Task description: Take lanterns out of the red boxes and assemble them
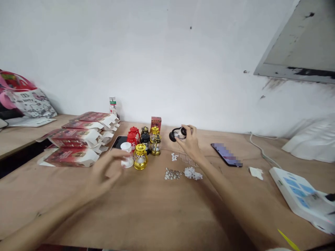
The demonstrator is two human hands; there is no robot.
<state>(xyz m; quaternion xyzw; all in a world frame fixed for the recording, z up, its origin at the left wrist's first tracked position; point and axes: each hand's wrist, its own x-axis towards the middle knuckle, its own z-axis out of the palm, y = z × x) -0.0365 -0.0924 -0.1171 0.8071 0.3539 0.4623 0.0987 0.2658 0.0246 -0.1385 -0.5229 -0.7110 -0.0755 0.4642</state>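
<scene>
My right hand (190,142) is closed on a small black toy lantern (177,134), held on its side above the wooden table (157,216). My left hand (107,171) is blurred by motion and hovers beside a white lantern (127,154); its fingers seem loosely curled, and no grasp shows. A cluster of little lanterns stands between the hands: red ones (133,136), black ones (144,138) and gold ones (140,157). A pile of small silver button cells (172,173) and small white plastic bits (193,173) lie below my right hand.
Flat red-and-white cartons (78,139) are stacked at the left, with an upright red box (156,123) behind the lanterns. One phone (226,154) lies right of my hand, another (118,142) by the cartons. A white box (300,195), cable (259,148) and bags (23,99) line the edges.
</scene>
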